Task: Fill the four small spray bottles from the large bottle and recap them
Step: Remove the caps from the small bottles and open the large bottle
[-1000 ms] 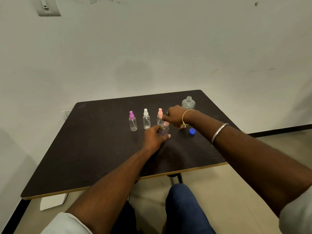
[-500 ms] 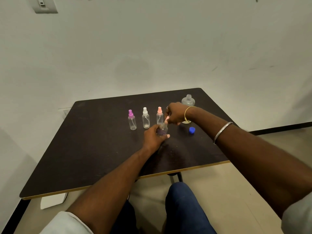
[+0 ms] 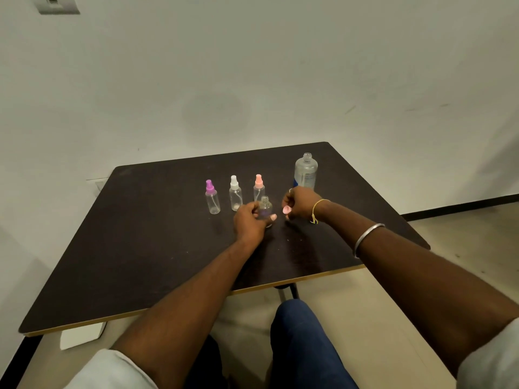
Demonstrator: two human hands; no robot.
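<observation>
On the dark table (image 3: 140, 248) my left hand (image 3: 248, 221) grips a small clear spray bottle (image 3: 265, 207) whose neck is bare. My right hand (image 3: 302, 203), just to its right, holds the pink spray cap (image 3: 287, 210) clear of that bottle. Behind stand three capped small bottles in a row: purple-topped (image 3: 212, 197), white-topped (image 3: 235, 193) and pink-topped (image 3: 259, 188). The large clear bottle (image 3: 305, 171) stands uncapped at the back right, behind my right hand. Its blue cap is hidden by my right arm.
The table's front edge (image 3: 309, 279) runs close above my knees. A white wall rises right behind the table. A white block (image 3: 81, 334) lies on the floor under the table's left front corner.
My right hand has lifted the pink cap off the small bottle and drawn it to the right. My left hand kept its grip on that bottle. The large bottle now shows fully.
</observation>
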